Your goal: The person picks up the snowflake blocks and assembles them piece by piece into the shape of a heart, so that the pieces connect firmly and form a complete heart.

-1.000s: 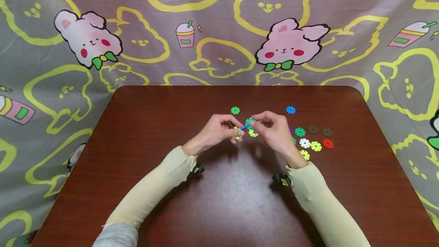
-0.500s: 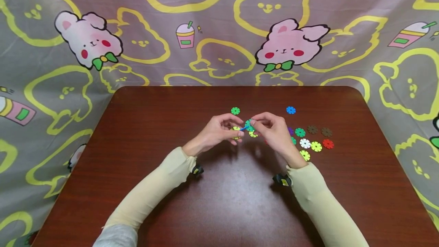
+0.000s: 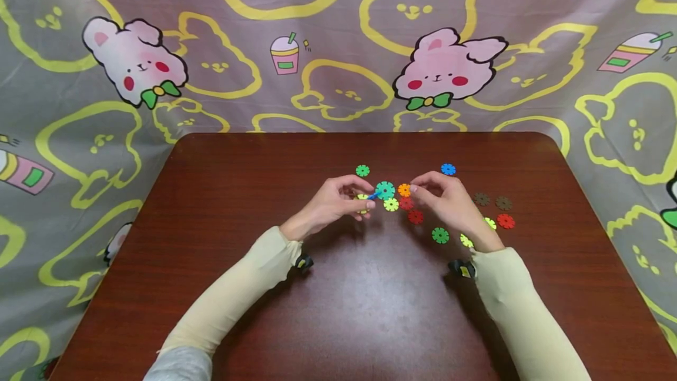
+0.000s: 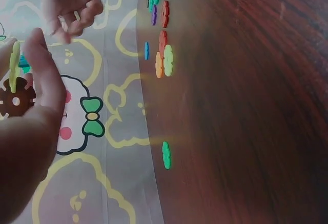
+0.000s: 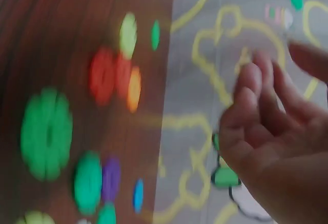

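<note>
Fingers and thumb of the left hand pinch a joined cluster above the table, though we cannot tell which disc takes the pressure. In it we make out a yellow piece, a brown piece, a blue piece and, at the right end, a teal piece.

Beyond the cluster we see a green disc lying flat. Rightward lie a lime disc, an orange disc and two red discs, all close together, then a second green disc nearer to us.

Next comes the right hand, its fingers loosely bent, with nothing in them that we can see; the right wrist view shows it apart from the orange disc. A blue disc lies beyond this hand. Farthest right we find two brown discs and, in front of them, another red disc.
</note>
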{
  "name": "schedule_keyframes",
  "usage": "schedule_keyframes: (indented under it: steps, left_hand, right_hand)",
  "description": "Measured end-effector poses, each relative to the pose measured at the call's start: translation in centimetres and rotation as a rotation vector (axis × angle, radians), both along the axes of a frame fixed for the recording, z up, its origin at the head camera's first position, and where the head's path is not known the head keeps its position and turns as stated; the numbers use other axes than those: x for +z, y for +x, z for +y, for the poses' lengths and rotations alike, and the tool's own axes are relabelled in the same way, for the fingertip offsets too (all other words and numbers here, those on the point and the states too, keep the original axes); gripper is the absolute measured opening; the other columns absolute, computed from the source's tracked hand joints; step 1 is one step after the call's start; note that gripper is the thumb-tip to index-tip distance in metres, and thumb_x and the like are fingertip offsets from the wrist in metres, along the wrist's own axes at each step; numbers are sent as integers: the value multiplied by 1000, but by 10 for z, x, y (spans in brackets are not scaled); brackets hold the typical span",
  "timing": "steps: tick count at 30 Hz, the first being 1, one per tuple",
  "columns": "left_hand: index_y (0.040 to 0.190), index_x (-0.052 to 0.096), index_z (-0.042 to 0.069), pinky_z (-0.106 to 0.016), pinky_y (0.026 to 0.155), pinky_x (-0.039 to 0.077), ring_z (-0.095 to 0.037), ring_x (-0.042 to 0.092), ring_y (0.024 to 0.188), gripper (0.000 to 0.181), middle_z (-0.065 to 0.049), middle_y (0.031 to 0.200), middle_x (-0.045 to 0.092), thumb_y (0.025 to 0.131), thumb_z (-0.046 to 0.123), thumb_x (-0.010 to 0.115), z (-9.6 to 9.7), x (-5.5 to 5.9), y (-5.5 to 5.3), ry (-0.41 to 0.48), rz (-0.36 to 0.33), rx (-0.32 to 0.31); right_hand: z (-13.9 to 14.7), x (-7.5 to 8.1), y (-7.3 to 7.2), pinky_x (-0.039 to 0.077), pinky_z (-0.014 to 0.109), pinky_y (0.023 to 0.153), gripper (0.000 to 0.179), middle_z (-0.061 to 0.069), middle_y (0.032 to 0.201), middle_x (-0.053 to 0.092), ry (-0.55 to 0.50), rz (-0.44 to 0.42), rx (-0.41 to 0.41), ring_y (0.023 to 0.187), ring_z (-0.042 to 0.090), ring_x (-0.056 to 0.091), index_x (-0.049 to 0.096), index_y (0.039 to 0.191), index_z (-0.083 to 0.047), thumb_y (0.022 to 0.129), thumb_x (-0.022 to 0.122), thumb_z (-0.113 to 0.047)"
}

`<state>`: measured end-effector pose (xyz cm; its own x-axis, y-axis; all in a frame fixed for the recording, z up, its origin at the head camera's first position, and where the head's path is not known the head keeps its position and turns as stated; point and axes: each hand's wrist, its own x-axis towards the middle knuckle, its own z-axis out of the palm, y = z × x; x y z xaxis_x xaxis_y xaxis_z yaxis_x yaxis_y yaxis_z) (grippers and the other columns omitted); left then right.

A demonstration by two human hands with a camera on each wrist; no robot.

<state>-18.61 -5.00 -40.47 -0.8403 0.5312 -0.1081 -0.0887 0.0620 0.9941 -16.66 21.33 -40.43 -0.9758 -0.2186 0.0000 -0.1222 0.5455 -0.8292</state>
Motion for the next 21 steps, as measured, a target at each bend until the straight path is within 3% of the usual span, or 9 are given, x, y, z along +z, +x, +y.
schedule_keyframes:
  steps: [4, 10, 13, 17, 21]
  left_hand:
    - [112, 64, 3, -60, 78, 53, -19, 70, 71, 30, -8, 93, 68, 84, 9, 74, -2, -1, -1, -44, 33, 1]
    - [112, 64, 4, -58, 78, 54, -19, 70, 72, 30, -8, 92, 69, 84, 10, 74, -3, 0, -1, -74, 54, 1]
    - [113, 64, 5, -60, 78, 52, -20, 69, 72, 31, -9, 93, 69, 85, 11, 74, -3, 0, -1, -79, 58, -2]
    - [120, 61, 3, -52, 74, 56, -19, 68, 71, 37, -12, 98, 70, 86, 11, 73, -2, 1, -2, -91, 57, -6]
    - [126, 58, 6, -58, 77, 53, -18, 69, 70, 42, -13, 101, 69, 86, 10, 72, 0, 2, -1, -93, 49, -10]
  right_hand:
    - [26, -3, -1, 50, 28, 68, 25, 4, 94, 67, 191, 15, 122, 81, 21, 58, 67, 108, -10, 90, 69, -28]
    - [50, -12, 5, 44, 28, 64, 28, 4, 92, 66, 381, -54, 245, 75, 16, 52, 68, 102, -7, 80, 78, -21]
    - [54, -18, 8, 45, 29, 65, 30, 6, 89, 65, 421, -75, 269, 77, 18, 54, 68, 99, -7, 76, 81, -20]
    - [53, -26, 11, 46, 31, 68, 28, 5, 84, 63, 466, -46, 280, 81, 19, 55, 68, 95, -7, 74, 83, -18]
    - [51, -29, 13, 44, 31, 68, 27, 4, 81, 60, 485, -39, 282, 78, 17, 53, 68, 92, -8, 73, 84, -18]
